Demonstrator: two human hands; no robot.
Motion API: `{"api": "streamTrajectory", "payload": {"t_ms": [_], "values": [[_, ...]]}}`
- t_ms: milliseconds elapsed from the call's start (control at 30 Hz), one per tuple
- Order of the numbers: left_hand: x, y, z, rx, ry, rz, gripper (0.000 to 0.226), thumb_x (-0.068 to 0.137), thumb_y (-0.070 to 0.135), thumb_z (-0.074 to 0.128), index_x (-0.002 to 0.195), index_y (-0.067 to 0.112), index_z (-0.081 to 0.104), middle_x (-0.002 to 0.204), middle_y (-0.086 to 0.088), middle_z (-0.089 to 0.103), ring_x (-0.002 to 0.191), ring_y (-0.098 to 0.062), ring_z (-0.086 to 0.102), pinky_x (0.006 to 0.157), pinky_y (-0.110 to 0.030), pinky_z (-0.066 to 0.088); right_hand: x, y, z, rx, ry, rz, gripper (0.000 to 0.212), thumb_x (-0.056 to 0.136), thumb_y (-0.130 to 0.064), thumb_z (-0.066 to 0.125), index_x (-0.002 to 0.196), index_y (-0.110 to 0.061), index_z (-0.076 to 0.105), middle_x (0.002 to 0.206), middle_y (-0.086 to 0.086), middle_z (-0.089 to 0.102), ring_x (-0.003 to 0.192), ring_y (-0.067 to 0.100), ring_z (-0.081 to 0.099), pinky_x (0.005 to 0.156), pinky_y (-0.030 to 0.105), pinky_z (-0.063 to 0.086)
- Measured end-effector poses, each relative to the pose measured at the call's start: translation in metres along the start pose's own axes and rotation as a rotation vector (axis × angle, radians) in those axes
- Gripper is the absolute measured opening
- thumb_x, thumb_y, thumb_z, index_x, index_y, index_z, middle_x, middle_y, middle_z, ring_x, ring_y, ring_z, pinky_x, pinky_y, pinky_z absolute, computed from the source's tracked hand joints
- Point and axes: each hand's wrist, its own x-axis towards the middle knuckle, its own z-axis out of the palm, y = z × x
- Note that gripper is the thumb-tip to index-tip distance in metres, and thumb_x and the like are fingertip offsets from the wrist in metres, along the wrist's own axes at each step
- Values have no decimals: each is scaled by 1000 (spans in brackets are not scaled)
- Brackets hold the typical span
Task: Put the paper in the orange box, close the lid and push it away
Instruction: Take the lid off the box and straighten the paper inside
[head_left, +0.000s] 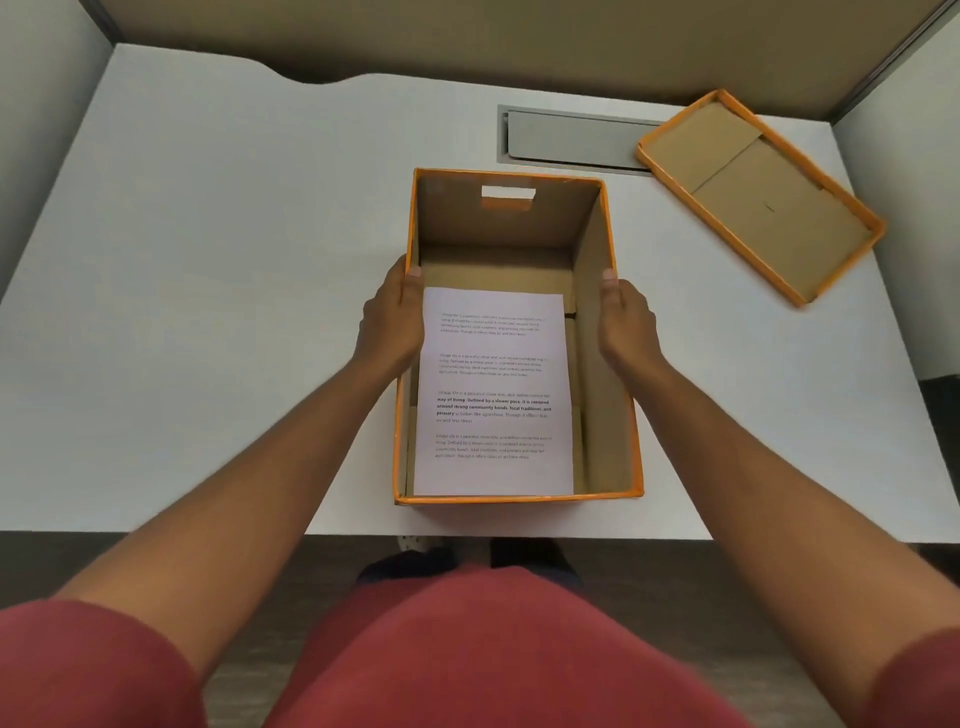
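Observation:
The orange box (509, 179) stands open near the front edge of the white desk, its brown cardboard inside showing. A printed sheet of paper (496, 389) lies flat on the box's floor, toward the near left. My left hand (392, 317) grips the left wall of the box, thumb over the rim. My right hand (626, 319) grips the right wall the same way. The orange lid (761, 195) lies upside down on the desk to the far right, apart from the box.
A grey metal cable flap (571, 137) is set into the white desk (208, 260) behind the box, partly under the lid's corner. Beige partition walls close off the back and sides. The desk's front edge runs just under the box.

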Motion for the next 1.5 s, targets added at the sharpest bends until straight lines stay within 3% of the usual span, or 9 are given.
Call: {"api": "streamTrajectory", "payload": {"t_ms": [267, 400, 533, 667, 833, 1000, 1133, 1300, 1500], "values": [[-11, -14, -1, 2, 1, 12, 58, 106, 56, 28, 156, 28, 39, 149, -6, 58, 131, -32, 59, 77, -17, 37, -18, 11, 4, 58, 16, 39, 54, 105, -55, 24, 128, -18, 56, 119, -1, 60, 103, 12, 53, 90, 30, 38], [-11, -12, 2, 14, 10, -4, 59, 106, 56, 27, 157, 28, 37, 150, -6, 57, 133, -34, 57, 91, -33, 38, -17, 12, 3, 84, 9, 52, 53, 106, -54, 25, 135, -21, 54, 137, 4, 59, 112, 13, 57, 92, 27, 36], [-14, -6, 5, 22, 9, -13, 59, 107, 56, 27, 158, 28, 35, 152, -7, 55, 137, -34, 54, 106, -44, 41, -13, 14, -1, 75, 10, 77, 40, 106, -53, 26, 109, -25, 54, 107, 0, 61, 82, 6, 56, 75, 20, 38], [-16, 0, 10, 41, -10, -11, 60, 106, 57, 25, 159, 29, 33, 157, -5, 50, 142, -35, 49, 115, -53, 37, -12, 16, -6, 81, 27, 96, 47, 106, -52, 26, 118, -18, 57, 103, -4, 55, 77, 3, 52, 82, 25, 38], [-15, -3, 10, 19, -4, -8, 59, 107, 55, 27, 158, 27, 36, 153, -8, 54, 138, -34, 52, 96, -34, 33, -14, 15, -5, 72, 42, 97, 46, 106, -52, 27, 119, -20, 56, 103, -6, 51, 76, 3, 50, 83, 26, 37], [-18, 2, 7, 29, -12, 2, 59, 107, 55, 26, 157, 26, 37, 152, -7, 55, 138, -33, 52, 106, -41, 38, -15, 13, -6, 74, 56, 87, 52, 106, -53, 26, 126, -17, 58, 114, -7, 57, 94, 6, 53, 87, 26, 37], [-23, 10, 4, 50, 6, 11, 57, 107, 53, 32, 157, 26, 37, 157, -5, 50, 141, -33, 50, 114, -51, 39, -17, 12, -5, 60, 65, 69, 53, 107, -50, 26, 135, -14, 55, 137, 8, 60, 122, 24, 57, 87, 23, 34], [-39, 24, -2, 477, 154, 353, 58, 104, 39, 48, 157, 19, 35, 165, -12, 36, 145, -37, 45, 111, -57, 44, -15, 14, -6, 87, 42, 66, 52, 107, -49, 26, 139, -16, 52, 141, 7, 57, 128, 25, 53, 92, 24, 33], [-58, 67, 33, 781, 81, 391, 62, 102, 44, 47, 159, 25, 30, 170, -15, 23, 158, -39, 14, 123, -69, 6, 4, 22, -11, 267, -124, 194, 53, 106, -52, 27, 147, -23, 42, 150, 3, 47, 134, 24, 47, 92, 30, 33]]}}
